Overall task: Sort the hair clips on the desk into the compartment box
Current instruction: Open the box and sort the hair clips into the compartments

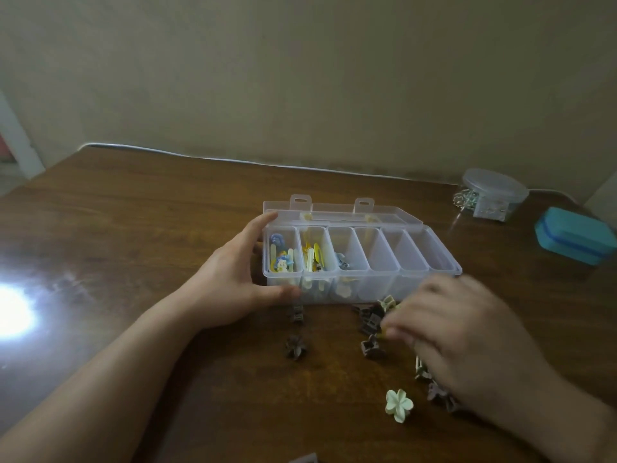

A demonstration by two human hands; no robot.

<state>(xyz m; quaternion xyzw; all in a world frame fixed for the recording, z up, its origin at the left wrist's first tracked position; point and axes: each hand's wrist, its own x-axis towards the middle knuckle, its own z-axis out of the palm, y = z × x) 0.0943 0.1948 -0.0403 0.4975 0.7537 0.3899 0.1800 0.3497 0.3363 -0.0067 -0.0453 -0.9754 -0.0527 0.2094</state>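
Head view: a clear box (362, 262) with its lid (337, 212) folded back sits at the centre of the frame on a brown wooden counter (133, 228). It has six compartments in a row. The leftmost holds blue, yellow and white clips (282, 257), the second holds yellow clips (314, 255), the third a small grey clip (343, 261); the three to the right look bare.

The left hand (240, 282) grips the box's left end, thumb curled along the near wall and fingers over the far rim. The right hand (457, 332), blurred, hovers at lower right of centre over loose clips; its fingertips seem to pinch something yellowish, but whether it truly grips is unclear.

Loose clips lie just below the box: brown claw clips (369, 320) beside the right fingertips, another brown one (372, 349) below, a brown clip (296, 312) near the left thumb, a brown flower clip (295, 345), and a cream flower clip (399, 404) at lower right.

At upper right stand a round clear tub (494, 192) and a blue case (574, 235). A bright glare patch lies at left.
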